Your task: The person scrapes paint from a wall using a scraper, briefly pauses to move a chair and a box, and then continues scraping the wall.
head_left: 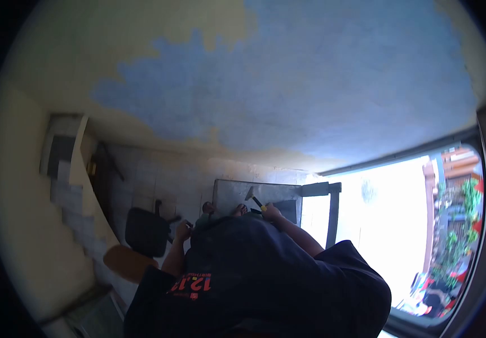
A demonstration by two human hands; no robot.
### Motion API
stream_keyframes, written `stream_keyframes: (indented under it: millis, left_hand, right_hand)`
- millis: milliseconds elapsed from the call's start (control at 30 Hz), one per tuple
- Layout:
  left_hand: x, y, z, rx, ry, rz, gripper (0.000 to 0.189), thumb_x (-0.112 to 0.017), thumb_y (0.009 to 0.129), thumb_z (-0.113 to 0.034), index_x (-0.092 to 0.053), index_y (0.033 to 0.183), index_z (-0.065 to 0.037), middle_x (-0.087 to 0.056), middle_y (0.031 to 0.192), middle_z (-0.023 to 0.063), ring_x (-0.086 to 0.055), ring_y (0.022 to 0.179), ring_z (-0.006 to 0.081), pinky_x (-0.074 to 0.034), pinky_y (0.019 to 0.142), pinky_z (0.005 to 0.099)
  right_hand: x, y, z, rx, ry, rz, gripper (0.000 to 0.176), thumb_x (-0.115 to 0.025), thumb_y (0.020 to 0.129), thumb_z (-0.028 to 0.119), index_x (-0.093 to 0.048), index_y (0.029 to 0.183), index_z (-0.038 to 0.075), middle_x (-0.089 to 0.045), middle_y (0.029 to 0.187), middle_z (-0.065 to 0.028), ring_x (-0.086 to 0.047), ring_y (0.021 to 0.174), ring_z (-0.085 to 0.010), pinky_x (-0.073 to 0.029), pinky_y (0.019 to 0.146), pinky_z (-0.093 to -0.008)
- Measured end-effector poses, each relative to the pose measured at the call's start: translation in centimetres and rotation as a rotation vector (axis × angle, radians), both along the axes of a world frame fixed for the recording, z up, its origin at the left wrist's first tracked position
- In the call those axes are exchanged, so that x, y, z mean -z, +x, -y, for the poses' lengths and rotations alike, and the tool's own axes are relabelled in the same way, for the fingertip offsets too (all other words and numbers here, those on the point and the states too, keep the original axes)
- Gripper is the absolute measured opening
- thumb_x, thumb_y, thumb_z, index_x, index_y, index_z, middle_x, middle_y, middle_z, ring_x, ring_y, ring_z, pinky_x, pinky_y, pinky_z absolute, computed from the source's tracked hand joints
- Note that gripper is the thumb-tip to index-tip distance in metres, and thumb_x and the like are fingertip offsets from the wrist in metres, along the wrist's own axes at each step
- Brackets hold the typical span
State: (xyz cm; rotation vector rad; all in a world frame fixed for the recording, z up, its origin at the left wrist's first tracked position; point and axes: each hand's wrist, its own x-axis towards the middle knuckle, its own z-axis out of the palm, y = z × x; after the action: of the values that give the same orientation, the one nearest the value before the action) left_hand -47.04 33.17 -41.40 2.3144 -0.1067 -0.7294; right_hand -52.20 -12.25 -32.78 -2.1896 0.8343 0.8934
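Observation:
My right hand (272,213) is closed around the yellow and black handle of a scraper (257,201). The flat head of the tool points up and left, apart from the wall. Lower on the left, my left hand (183,230) is curled near my waist; a small dark thing shows at its fingers, too dim to name. In front of me rises a wall (310,79) with a large pale blue area, ragged-edged against beige. My sandalled feet (241,209) show on a grey flat surface (234,188) below.
A dark office chair (146,232) stands at the left, close to a brown rounded panel (128,263). Stairs (76,205) run along the far left. Bright light comes through a wide opening (384,219) at the right, with plants (460,236) outside.

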Motion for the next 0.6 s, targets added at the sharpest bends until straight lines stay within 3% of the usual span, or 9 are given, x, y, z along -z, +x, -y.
stream_keyframes:
  millis: [67, 233, 300, 367, 433, 500, 567, 600]
  left_hand:
    - [-0.5, 2.8, 0.5, 0.029, -0.003, -0.076, 0.025, -0.066, 0.071, -0.014, -0.062, 0.095, -0.008, -0.065, 0.085, 0.0160, -0.064, 0.088, 0.0337, -0.051, 0.075, 0.0424]
    - [-1.2, 8.9, 2.3, 0.148, 0.030, 0.141, 0.023, -0.061, 0.075, -0.017, -0.063, 0.095, -0.006, -0.065, 0.079, 0.0158, -0.067, 0.072, 0.0341, -0.053, 0.070, 0.0420]
    - [-1.9, 11.0, 3.7, 0.135, 0.058, -0.050, 0.025, -0.061, 0.078, -0.018, -0.064, 0.098, -0.004, -0.067, 0.081, 0.0152, -0.069, 0.073, 0.0309, -0.054, 0.068, 0.0419]
    - [-5.1, 12.0, 5.5, 0.167, 0.044, -0.176, 0.027, -0.063, 0.078, -0.019, -0.065, 0.100, -0.004, -0.068, 0.080, 0.0138, -0.070, 0.070, 0.0288, -0.054, 0.068, 0.0414]
    - [-5.0, 11.9, 6.4, 0.205, -0.017, -0.175, 0.025, -0.066, 0.078, -0.022, -0.067, 0.095, -0.004, -0.068, 0.079, 0.0137, -0.069, 0.067, 0.0295, -0.054, 0.067, 0.0407]
    - [-5.6, 11.8, 7.5, 0.339, -0.132, -0.203, 0.023, -0.068, 0.077, -0.023, -0.069, 0.092, -0.005, -0.069, 0.083, 0.0134, -0.069, 0.073, 0.0279, -0.054, 0.069, 0.0405]
    - [-5.4, 11.0, 9.5, 0.437, -0.026, -0.113, 0.025, -0.069, 0.077, -0.025, -0.069, 0.093, -0.006, -0.069, 0.085, 0.0127, -0.069, 0.079, 0.0269, -0.054, 0.071, 0.0405]
    - [-5.2, 10.7, 9.8, 0.515, 0.082, -0.030, 0.027, -0.070, 0.077, -0.028, -0.070, 0.095, -0.007, -0.069, 0.087, 0.0120, -0.069, 0.084, 0.0259, -0.053, 0.073, 0.0406]
  right_hand:
    - [-1.3, -0.2, -0.4, 0.030, 0.014, -0.008, 0.058, -0.060, 0.085, 0.038, -0.044, 0.127, 0.002, -0.060, 0.116, -0.0271, -0.057, 0.111, -0.0432, -0.046, 0.093, -0.0467]
    - [-0.4, -1.2, 0.0, 0.115, 0.036, 0.042, 0.056, -0.060, 0.085, 0.037, -0.048, 0.125, 0.000, -0.060, 0.118, -0.0260, -0.057, 0.113, -0.0408, -0.046, 0.093, -0.0456]
    - [1.0, -1.8, 0.3, 0.150, 0.040, 0.053, 0.054, -0.060, 0.085, 0.037, -0.051, 0.123, 0.000, -0.060, 0.118, -0.0253, -0.058, 0.112, -0.0398, -0.046, 0.093, -0.0450]
    - [4.1, -2.5, 1.1, 0.133, 0.110, 0.016, 0.084, -0.065, 0.073, 0.065, -0.052, 0.128, 0.002, -0.059, 0.123, -0.0251, -0.057, 0.115, -0.0387, -0.046, 0.094, -0.0444]
    - [2.1, -2.8, 0.5, 0.228, 0.068, 0.013, 0.084, -0.065, 0.073, 0.065, -0.053, 0.127, 0.002, -0.060, 0.122, -0.0237, -0.058, 0.114, -0.0386, -0.047, 0.093, -0.0441]
    - [2.0, -3.4, 0.5, 0.315, 0.025, -0.003, 0.083, -0.066, 0.072, 0.065, -0.055, 0.125, 0.002, -0.061, 0.121, -0.0224, -0.058, 0.114, -0.0385, -0.047, 0.092, -0.0438]
    - [3.2, -3.9, 0.9, 0.310, 0.012, 0.022, 0.050, -0.063, 0.082, 0.036, -0.058, 0.116, 0.000, -0.064, 0.113, -0.0218, -0.062, 0.107, -0.0348, -0.050, 0.086, -0.0425]
    - [3.1, -4.1, 1.3, 0.314, 0.011, 0.029, 0.050, -0.063, 0.082, 0.036, -0.058, 0.116, 0.000, -0.064, 0.113, -0.0218, -0.062, 0.107, -0.0348, -0.050, 0.086, -0.0425]
